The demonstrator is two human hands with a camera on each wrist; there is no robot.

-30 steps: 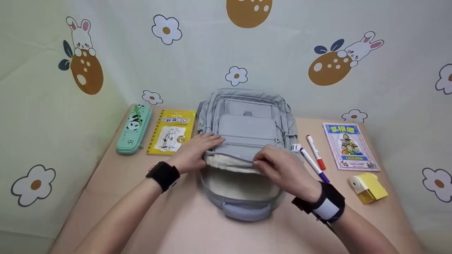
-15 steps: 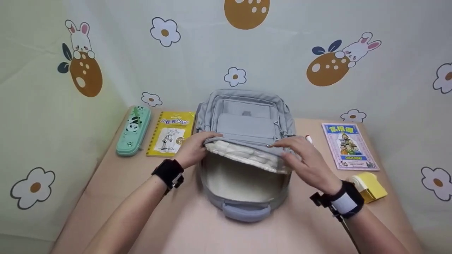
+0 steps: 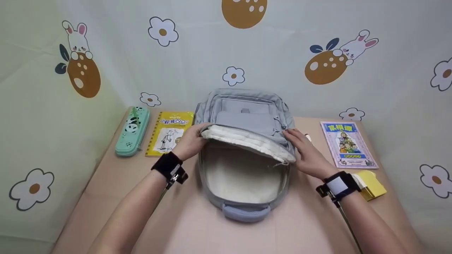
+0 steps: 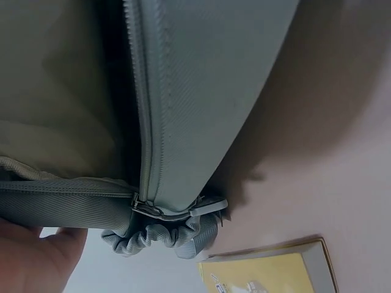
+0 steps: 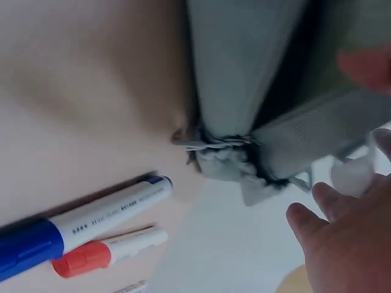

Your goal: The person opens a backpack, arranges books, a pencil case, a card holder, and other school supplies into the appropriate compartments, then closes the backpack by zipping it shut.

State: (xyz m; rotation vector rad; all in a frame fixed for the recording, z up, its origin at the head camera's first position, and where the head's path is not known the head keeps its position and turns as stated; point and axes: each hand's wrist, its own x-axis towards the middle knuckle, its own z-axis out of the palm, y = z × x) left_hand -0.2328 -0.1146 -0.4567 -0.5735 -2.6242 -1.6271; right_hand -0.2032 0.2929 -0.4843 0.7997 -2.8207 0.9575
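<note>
My left hand (image 3: 189, 143) has its grip curled on the left edge of the backpack's front flap (image 3: 247, 139), and my right hand (image 3: 306, 153) rests with loosely spread fingers on its right edge; the flap feels to me soft, padded and floppy, so I judge both sides need support near the zip line; the grey backpack (image 3: 243, 190) lies flat mid-surface, wide open, light and limp; the top handle (image 3: 246, 212) looks the firmest hold
</note>
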